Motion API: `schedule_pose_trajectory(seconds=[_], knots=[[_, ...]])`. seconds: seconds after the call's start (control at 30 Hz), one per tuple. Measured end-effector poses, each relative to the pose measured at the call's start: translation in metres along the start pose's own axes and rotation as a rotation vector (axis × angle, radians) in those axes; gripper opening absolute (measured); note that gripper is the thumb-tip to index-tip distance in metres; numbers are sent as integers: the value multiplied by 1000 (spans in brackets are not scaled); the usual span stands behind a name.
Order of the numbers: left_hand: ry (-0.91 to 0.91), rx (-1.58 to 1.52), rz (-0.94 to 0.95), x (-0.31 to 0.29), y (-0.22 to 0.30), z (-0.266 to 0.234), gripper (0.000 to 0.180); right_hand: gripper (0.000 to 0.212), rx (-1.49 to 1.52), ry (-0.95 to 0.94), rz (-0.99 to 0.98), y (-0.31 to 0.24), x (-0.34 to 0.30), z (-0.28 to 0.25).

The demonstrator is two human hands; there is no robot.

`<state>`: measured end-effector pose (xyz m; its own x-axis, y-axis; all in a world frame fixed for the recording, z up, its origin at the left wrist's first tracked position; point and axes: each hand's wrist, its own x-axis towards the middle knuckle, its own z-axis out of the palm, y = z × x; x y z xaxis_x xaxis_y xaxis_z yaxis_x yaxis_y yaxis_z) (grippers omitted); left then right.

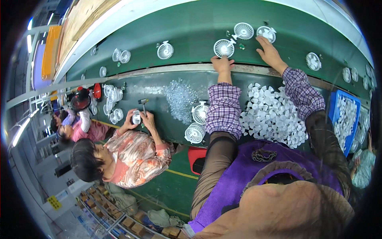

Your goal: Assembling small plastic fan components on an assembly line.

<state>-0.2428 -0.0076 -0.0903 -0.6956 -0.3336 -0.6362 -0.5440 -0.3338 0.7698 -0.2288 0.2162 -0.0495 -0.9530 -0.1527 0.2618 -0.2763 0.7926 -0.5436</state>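
readable text: honestly got none | yellow sign (54,202), far lower left: had dark marks on it, but they were way too small and blurry to make out | pale board (62,195) just beside it: couldn't get anything off that either

Behind the bare fingers (261,40), purple-and-white checked oversleeves (224,108) are worn; farther back, sheer dark sleeves (220,158) and a purple top (238,173) with brownish-grey trim (254,180) are seen.
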Motion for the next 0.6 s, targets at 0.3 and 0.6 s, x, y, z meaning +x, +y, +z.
schedule_pose_trajectory(seconds=[0.3,0.6], knots=[[-112,-297,-51,-116,-39,-81,32,24,-305,-118,-58,33,27,24],[-211,-425,-197,-186,-77,-123,43,20,10,148,156,-49,-38,-28]])
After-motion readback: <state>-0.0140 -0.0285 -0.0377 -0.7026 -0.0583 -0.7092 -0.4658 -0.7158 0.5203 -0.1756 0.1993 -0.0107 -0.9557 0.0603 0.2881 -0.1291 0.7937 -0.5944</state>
